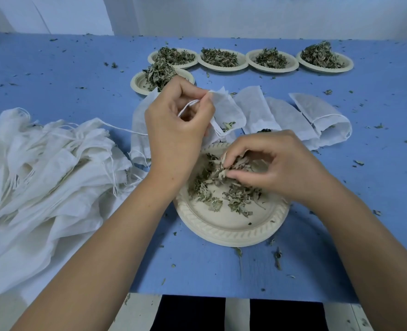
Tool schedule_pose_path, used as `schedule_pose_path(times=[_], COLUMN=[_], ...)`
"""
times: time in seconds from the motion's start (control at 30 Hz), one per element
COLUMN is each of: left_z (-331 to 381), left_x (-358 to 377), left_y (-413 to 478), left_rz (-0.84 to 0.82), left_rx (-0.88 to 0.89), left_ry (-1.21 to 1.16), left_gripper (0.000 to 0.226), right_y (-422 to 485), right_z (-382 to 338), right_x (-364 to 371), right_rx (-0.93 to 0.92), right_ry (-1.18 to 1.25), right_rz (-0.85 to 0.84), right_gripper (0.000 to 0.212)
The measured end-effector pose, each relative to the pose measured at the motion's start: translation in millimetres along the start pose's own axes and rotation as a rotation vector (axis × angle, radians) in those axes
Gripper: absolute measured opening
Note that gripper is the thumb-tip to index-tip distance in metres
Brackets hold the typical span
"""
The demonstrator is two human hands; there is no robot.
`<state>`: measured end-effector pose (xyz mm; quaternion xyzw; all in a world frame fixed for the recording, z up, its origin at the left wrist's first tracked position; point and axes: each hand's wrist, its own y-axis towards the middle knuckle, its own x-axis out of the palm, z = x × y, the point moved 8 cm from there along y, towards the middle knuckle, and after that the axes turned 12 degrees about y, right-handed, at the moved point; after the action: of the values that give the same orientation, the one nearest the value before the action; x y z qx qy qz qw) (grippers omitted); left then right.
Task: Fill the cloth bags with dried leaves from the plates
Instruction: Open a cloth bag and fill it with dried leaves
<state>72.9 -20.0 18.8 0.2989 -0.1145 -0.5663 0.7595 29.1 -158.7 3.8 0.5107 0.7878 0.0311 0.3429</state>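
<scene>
Blue seen on table cover [54, 75]; cream on near plate [221, 231], rim embossed with rope pattern; cloth bags [54, 168] white; dried leaves [238, 197] grey-green.

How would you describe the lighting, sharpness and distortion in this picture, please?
Head view: soft, even light, no glare on the blue table, faint shadow beneath the near plate; left hand pinching the cloth bag and right hand gripping dried leaves look sharp; far plates softer; wide-angle lens stretches the forearms toward the bottom corners.
</scene>
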Motion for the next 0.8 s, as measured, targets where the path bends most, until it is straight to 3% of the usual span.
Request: schedule_pose_path(times=[0.23, 0.4, 0.5, 0.6, 0.7, 0.8], left_z=[4.7, 7.0, 10.1, 11.3, 9.9, 7.6], left_x=[5.7, 12.1, 17.8, 23.0, 24.0, 23.1], left_y=[-3.2, -6.3, -10.0, -13.1, -13.7, -12.5], left_rz=[-0.082, -0.178, -0.232, -0.267, -0.278, -0.261], left_rx=[0.029, 0.03, 0.053, 0.053, 0.037, 0.013], left_ry=[0.002, -0.017, -0.029, -0.043, -0.063, -0.059], left_gripper=[0.025, 0.019, 0.017, 0.021, 0.021, 0.022], right_y=[-4.9, -10.0, -12.9, -13.9, -8.9, -6.0], right_z=[-4.8, 7.1, 6.2, -2.4, -13.7, -14.8], right_x=[-28.5, -42.6, -43.5, -39.9, -28.9, -22.4], right_rx=[-0.078, -0.034, -0.035, -0.088, -0.165, -0.165], right_ry=[0.486, 0.676, 0.556, 0.281, -0.11, -0.227], right_rz=[0.343, 0.615, 0.672, 0.645, 0.514, 0.409], right_gripper=[0.021, 0.025, 0.023, 0.022, 0.014, 0.015])
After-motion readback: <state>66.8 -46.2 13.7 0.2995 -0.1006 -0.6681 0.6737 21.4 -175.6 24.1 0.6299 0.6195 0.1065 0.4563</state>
